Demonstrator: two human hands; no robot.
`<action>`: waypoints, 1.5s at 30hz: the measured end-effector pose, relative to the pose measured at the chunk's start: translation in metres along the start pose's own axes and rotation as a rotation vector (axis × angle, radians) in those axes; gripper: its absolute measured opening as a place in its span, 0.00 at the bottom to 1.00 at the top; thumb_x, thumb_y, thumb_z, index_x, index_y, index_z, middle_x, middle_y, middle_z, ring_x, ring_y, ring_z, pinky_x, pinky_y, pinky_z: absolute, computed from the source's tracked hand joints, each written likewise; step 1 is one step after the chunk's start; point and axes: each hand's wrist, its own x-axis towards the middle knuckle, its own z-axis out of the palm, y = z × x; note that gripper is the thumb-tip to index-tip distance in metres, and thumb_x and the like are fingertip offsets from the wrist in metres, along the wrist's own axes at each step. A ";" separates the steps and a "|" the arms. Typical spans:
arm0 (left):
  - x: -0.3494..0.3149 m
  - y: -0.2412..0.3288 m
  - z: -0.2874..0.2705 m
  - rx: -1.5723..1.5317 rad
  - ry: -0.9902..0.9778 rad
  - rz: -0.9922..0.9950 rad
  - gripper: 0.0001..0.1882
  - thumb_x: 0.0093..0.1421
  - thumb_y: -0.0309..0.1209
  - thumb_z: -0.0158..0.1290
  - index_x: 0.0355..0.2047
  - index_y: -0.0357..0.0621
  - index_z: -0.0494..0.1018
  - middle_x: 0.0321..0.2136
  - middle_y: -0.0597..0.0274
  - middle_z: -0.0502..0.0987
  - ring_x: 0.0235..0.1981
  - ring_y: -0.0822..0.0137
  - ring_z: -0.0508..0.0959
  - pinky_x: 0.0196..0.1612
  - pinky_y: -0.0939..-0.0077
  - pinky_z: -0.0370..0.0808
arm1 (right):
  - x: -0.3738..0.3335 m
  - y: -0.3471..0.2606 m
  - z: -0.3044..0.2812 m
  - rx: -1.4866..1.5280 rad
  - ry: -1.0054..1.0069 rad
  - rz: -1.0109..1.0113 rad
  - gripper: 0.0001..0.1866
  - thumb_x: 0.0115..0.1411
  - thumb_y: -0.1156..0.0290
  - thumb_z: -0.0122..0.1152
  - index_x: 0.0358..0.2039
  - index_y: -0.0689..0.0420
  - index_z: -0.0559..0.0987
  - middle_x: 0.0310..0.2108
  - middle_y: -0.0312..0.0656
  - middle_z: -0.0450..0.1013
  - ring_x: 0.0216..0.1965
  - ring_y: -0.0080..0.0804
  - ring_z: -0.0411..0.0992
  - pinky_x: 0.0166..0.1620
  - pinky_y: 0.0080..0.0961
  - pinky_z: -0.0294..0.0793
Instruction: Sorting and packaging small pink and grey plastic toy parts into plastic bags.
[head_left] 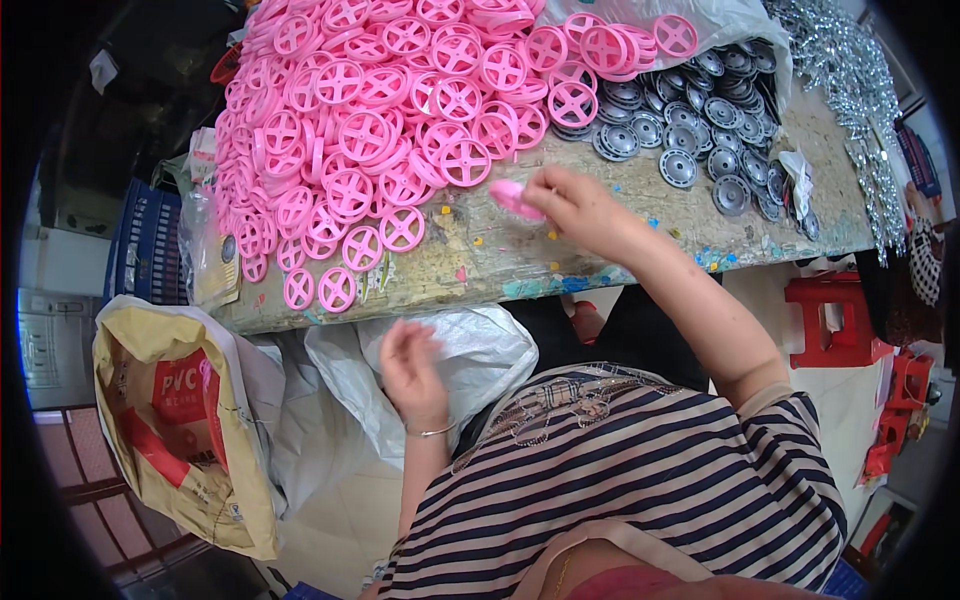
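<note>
My right hand (565, 205) is closed on a pink plastic wheel ring (512, 199), held above the worktable beside the pile. Off the table's front edge, my left hand (410, 368) is raised over a white woven sack (470, 350); its fingers are smeared by motion, and I cannot make out anything in them. A large heap of pink four-spoked wheel rings (350, 135) covers the left and middle of the table. To its right lie many dark grey, silvery wheel discs (700, 125), partly spilling from a clear plastic bag (735, 25).
The worn, paint-spotted table (460, 275) runs across in front of me. An open yellow-brown sack (150, 335) stands at the left. Silver tinsel (850, 90) hangs over the table's right end. Red plastic stools (830, 320) stand on the floor at right; blue crates (145, 240) are at far left.
</note>
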 end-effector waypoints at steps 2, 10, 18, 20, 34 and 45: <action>0.016 0.032 0.058 -0.128 -0.051 0.153 0.23 0.63 0.23 0.46 0.58 0.38 0.56 0.46 0.56 0.69 0.41 0.69 0.75 0.42 0.75 0.75 | -0.025 -0.006 0.009 0.095 -0.074 0.018 0.11 0.63 0.62 0.52 0.34 0.58 0.73 0.20 0.32 0.65 0.22 0.19 0.63 0.25 0.19 0.63; 0.023 0.027 0.095 -0.332 -0.416 -0.443 0.15 0.62 0.25 0.49 0.49 0.36 0.65 0.41 0.56 0.74 0.33 0.68 0.79 0.30 0.77 0.80 | -0.015 0.058 -0.045 -0.218 0.228 0.018 0.15 0.62 0.59 0.53 0.39 0.59 0.75 0.28 0.42 0.71 0.29 0.32 0.70 0.33 0.26 0.70; 0.018 0.017 0.094 -0.464 -0.341 -0.560 0.14 0.65 0.26 0.45 0.49 0.36 0.64 0.42 0.55 0.74 0.40 0.63 0.79 0.40 0.71 0.81 | 0.030 0.108 -0.106 -0.828 0.500 0.126 0.28 0.52 0.52 0.63 0.42 0.63 0.72 0.44 0.53 0.67 0.43 0.50 0.69 0.45 0.38 0.70; 0.019 0.016 0.094 -0.474 -0.357 -0.576 0.14 0.65 0.26 0.45 0.50 0.36 0.64 0.43 0.54 0.74 0.41 0.62 0.79 0.41 0.71 0.80 | 0.032 0.105 -0.110 -0.743 0.460 0.197 0.29 0.49 0.51 0.66 0.42 0.63 0.72 0.44 0.53 0.68 0.45 0.47 0.69 0.46 0.36 0.71; 0.026 0.031 0.103 -0.590 -0.353 -0.490 0.22 0.64 0.21 0.44 0.58 0.37 0.58 0.50 0.56 0.70 0.47 0.66 0.75 0.47 0.70 0.78 | -0.043 -0.001 0.009 0.096 -0.009 0.044 0.16 0.55 0.73 0.62 0.46 0.56 0.78 0.33 0.36 0.70 0.35 0.22 0.68 0.36 0.18 0.71; 0.024 0.029 0.101 -0.561 -0.390 -0.482 0.20 0.64 0.21 0.44 0.57 0.38 0.61 0.49 0.58 0.71 0.46 0.68 0.75 0.46 0.71 0.79 | -0.047 0.020 0.029 0.157 -0.083 0.167 0.15 0.53 0.69 0.64 0.40 0.61 0.76 0.27 0.41 0.72 0.30 0.29 0.71 0.34 0.26 0.72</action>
